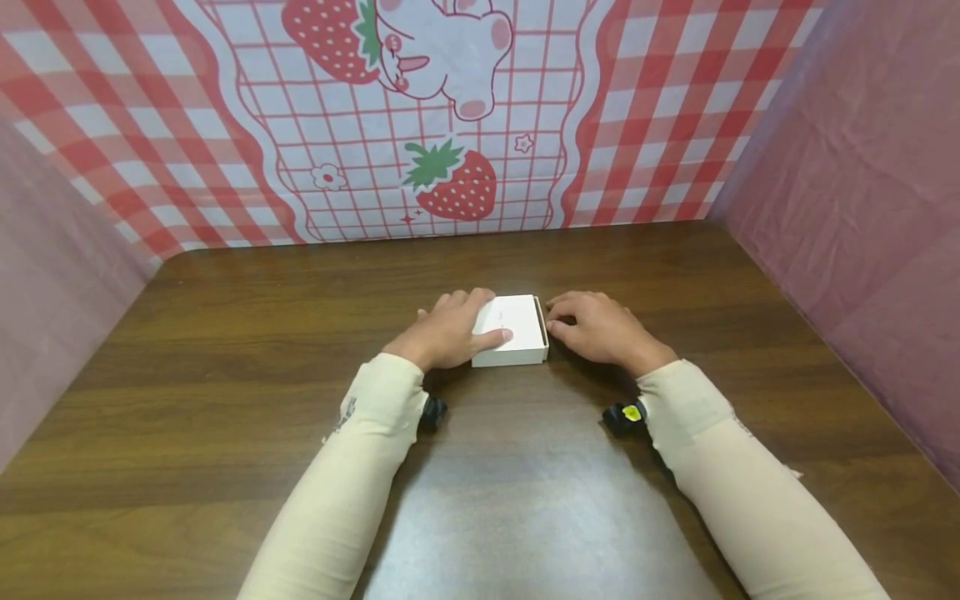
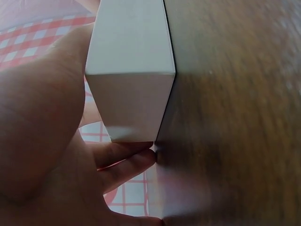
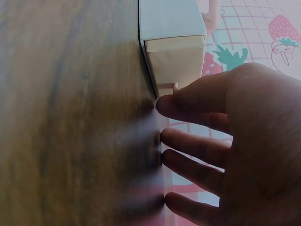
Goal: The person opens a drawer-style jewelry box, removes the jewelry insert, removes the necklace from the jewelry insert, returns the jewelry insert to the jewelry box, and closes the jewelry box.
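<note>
A small white box (image 1: 513,327) lies flat on the table, and its inner tray (image 3: 174,61) sticks out a little at the right end. My left hand (image 1: 444,331) grips the box from the left, thumb on the top and fingers around the far side. In the left wrist view, the box's plain white side (image 2: 129,37) fills the space beside the palm. Right at the tray's end is my right hand (image 1: 596,327), its fingers bent and thumb and index fingertips close together. Its other fingertips reach down to the tabletop in the right wrist view.
The brown wooden table (image 1: 480,492) runs back to a red-and-white checked cloth (image 1: 652,108) with strawberry prints. Pink fabric (image 1: 847,167) hangs along the right side. Dark wrist devices (image 1: 622,418) sit under both cuffs.
</note>
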A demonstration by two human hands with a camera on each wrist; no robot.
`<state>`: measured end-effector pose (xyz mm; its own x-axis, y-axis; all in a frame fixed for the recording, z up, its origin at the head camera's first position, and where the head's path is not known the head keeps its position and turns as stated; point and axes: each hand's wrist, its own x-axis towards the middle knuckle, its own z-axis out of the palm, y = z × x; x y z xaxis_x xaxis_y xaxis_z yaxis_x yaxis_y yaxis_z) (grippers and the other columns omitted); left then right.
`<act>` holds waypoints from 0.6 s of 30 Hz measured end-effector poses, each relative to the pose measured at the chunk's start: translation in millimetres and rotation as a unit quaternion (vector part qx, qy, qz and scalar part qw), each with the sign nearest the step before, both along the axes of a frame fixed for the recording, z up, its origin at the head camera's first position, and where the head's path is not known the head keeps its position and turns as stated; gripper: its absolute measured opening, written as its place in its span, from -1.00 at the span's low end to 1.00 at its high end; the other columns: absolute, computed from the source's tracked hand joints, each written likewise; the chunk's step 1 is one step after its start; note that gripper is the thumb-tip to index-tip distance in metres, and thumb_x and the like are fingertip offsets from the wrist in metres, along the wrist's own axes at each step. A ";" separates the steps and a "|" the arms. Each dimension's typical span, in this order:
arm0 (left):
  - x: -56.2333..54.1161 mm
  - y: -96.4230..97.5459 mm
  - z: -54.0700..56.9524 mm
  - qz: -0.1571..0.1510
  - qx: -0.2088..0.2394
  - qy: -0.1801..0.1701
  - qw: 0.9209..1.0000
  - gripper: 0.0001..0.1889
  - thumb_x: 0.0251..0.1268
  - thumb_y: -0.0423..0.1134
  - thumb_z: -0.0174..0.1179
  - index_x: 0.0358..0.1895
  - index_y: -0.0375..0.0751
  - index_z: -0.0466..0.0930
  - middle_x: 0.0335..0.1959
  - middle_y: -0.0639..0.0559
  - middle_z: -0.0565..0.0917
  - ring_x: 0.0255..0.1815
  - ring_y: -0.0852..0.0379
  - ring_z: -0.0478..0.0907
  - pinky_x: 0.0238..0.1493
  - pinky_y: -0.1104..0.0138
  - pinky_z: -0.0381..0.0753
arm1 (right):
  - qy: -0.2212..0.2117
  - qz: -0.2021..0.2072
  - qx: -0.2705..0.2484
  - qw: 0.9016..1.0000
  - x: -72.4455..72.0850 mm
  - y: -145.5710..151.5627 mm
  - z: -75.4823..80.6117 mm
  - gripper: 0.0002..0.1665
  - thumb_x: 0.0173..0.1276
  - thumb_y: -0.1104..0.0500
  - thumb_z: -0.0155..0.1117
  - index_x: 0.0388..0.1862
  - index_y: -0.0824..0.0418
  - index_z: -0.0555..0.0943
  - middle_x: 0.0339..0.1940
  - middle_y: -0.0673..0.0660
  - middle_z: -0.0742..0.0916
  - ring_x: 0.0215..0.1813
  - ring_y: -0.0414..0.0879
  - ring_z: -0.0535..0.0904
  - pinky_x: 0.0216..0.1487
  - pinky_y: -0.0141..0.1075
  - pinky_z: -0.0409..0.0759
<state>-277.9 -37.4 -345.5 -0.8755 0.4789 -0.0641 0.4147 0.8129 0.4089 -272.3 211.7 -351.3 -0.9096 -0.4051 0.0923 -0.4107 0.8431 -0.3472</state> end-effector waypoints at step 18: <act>-3.3 -0.2 -2.0 0.001 -0.021 0.046 0.999 -0.23 0.34 0.39 0.08 0.45 0.01 0.29 0.32 -0.04 0.49 0.32 -0.05 0.40 0.25 -0.10 0.39 | -0.013 -0.004 -0.005 1.000 0.4 2.6 1.2 -0.76 0.45 0.09 0.21 -0.10 0.15 0.76 0.24 0.17 0.66 0.29 0.15 0.52 0.26 0.15 0.43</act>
<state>-281.2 -37.6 -347.5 -0.8792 0.4765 -0.0030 0.4482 0.8292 0.3339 -271.9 214.3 -350.1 -0.9151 -0.3966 0.0725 -0.3942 0.8426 -0.3671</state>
